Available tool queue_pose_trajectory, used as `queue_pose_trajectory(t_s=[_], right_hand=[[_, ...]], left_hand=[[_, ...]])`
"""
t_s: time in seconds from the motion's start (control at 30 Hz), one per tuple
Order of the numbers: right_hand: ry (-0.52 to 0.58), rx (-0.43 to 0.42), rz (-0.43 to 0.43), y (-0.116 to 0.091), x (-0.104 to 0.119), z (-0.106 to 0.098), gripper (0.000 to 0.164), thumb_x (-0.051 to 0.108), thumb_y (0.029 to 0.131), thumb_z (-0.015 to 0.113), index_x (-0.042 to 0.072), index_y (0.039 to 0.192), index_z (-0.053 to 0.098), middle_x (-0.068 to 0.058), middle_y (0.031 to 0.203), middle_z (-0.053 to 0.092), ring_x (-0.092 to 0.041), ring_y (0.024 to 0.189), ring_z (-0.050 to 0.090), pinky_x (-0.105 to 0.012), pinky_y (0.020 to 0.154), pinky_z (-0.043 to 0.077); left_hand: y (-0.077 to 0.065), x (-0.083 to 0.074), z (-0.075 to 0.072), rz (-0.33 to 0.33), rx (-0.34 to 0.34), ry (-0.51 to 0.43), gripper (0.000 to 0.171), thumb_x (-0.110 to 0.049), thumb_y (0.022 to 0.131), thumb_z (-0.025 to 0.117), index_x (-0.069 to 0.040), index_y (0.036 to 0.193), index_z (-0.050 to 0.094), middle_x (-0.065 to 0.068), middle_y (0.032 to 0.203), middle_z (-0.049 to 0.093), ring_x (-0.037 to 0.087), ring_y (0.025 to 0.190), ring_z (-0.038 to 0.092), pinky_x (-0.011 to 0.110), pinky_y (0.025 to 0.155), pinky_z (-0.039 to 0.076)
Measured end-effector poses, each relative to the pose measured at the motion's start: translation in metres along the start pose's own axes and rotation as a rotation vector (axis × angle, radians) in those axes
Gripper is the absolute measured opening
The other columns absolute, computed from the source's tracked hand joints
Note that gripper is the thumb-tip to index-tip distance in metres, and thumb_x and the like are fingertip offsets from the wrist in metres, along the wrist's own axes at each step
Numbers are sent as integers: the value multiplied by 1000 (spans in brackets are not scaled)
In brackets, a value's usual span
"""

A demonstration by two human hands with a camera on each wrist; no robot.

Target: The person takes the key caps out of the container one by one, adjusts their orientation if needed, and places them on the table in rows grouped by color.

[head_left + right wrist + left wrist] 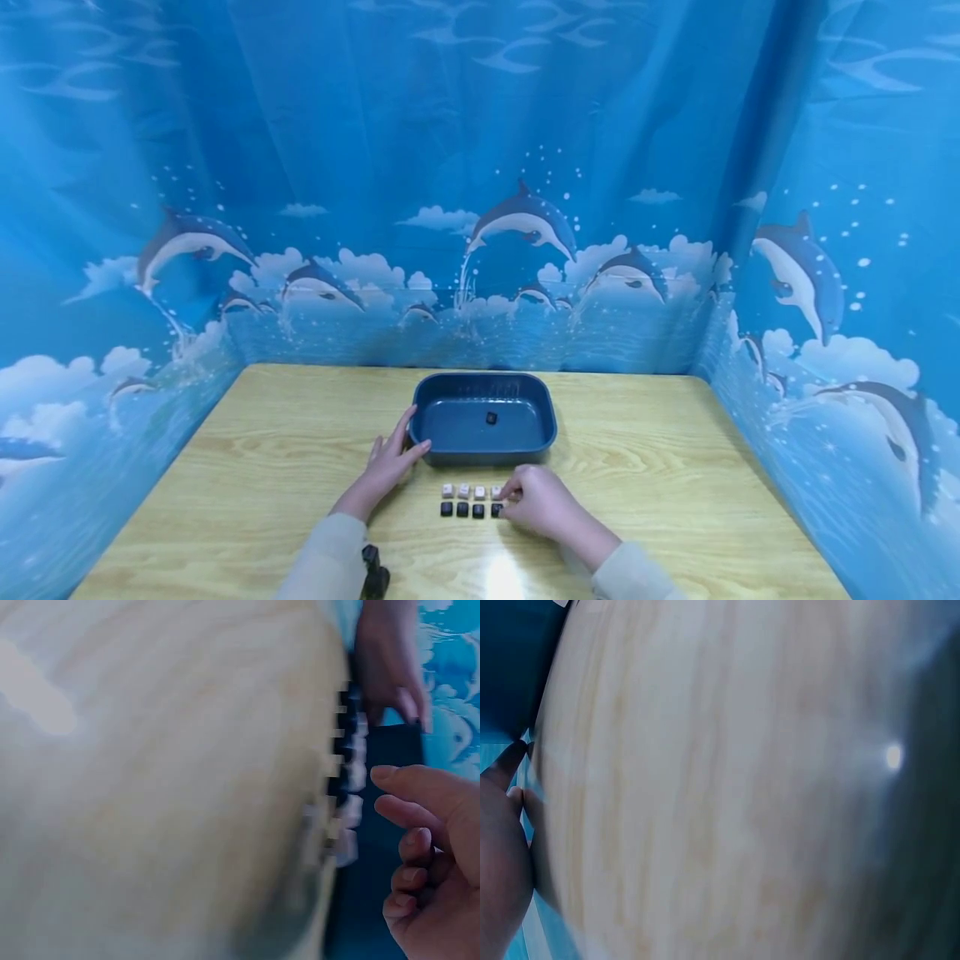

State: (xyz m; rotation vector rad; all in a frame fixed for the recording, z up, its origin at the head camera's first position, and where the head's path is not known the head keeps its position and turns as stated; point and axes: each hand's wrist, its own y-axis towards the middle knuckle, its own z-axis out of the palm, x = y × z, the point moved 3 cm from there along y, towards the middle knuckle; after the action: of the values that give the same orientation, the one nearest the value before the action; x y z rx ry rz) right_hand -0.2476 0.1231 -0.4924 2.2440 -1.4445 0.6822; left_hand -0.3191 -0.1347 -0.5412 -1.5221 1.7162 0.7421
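A dark blue rectangular basin [480, 458] stands toward the back of the table, with one small black cube [491, 418] inside it. My left hand [387, 465] lies at its front left corner, thumb on the near rim and straight fingers along the left side. In front of the basin are two rows of small marked cubes: white cubes [464, 491] behind, black cubes [462, 509] nearer me. Over the right end of both rows is my right hand [542, 500], its fingertips right at the last cubes. The right wrist view shows its fingers [420, 784] loosely bent with a gap between them.
Light wood-grain table [300, 417] extends on both sides of the basin. A small black object [375, 575] is by the left sleeve at the near edge. Blue curtains [360, 167] printed with dolphins enclose the back and sides.
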Motion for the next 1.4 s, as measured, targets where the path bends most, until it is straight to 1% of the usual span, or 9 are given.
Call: queue_pose_trajectory(t_s=[0.1,0.17,0.2,0.4,0.67,0.93,1.07,1.27,1.4], right_hand=[[74,6,1,6,6,-16,18,11,73,83,4,89,76,5,68,51,-7,61,44,-22,52,41],[102,5,2,12,10,-27,20,10,75,82,2,92,76,4,67,49,-8,60,43,-22,51,40],[110,2,2,15,11,-32,20,10,75,82,2,93,76,4,67,49,-9,60,43,-22,51,40],[110,9,-2,38,11,-57,18,7,79,80,6,97,77,0,67,49,-12,59,44,-25,52,40],[116,88,-24,78,2,-74,20,9,83,78,11,103,76,-2,72,54,-16,63,48,-30,58,46],[66,218,-45,116,-6,-73,18,3,85,75,7,103,76,0,75,61,-15,62,54,-27,56,47],[57,305,-56,131,-13,-68,19,0,85,72,2,104,75,0,75,66,-20,65,59,-29,56,48],[74,378,-19,148,-24,-59,18,0,83,75,1,101,76,1,91,72,-13,80,65,-37,74,57],[82,426,37,154,-31,-51,20,0,82,76,3,102,76,1,96,72,-11,85,66,-34,79,56]], left_hand=[[0,-1,-2,12,-6,-3,74,-38,98,56,-20,157,16,22,154,27,47,143,10,60,112,-11],[1,-1,-3,21,-9,-3,74,-37,98,57,-19,157,16,22,153,28,46,142,15,59,113,-11],[1,-1,-4,18,-8,-4,74,-38,98,57,-19,157,16,22,153,28,46,143,15,59,113,-11],[2,0,-2,1,-10,-8,75,-40,97,57,-19,157,17,21,155,25,49,143,5,60,112,-11],[1,1,-1,4,-11,-4,76,-41,97,58,-18,157,17,22,153,28,46,142,17,59,113,-10],[-1,1,-1,8,-12,5,74,-38,97,58,-18,157,18,21,153,28,46,142,17,59,113,-9],[-1,0,0,14,-14,-4,74,-38,97,58,-17,157,19,22,152,29,46,141,20,59,113,-9],[0,0,1,17,-20,-12,75,-38,97,58,-18,157,19,22,152,30,43,141,24,58,113,-9],[0,2,2,11,-18,-15,75,-39,97,58,-19,157,19,20,154,27,43,142,22,57,114,-10]])
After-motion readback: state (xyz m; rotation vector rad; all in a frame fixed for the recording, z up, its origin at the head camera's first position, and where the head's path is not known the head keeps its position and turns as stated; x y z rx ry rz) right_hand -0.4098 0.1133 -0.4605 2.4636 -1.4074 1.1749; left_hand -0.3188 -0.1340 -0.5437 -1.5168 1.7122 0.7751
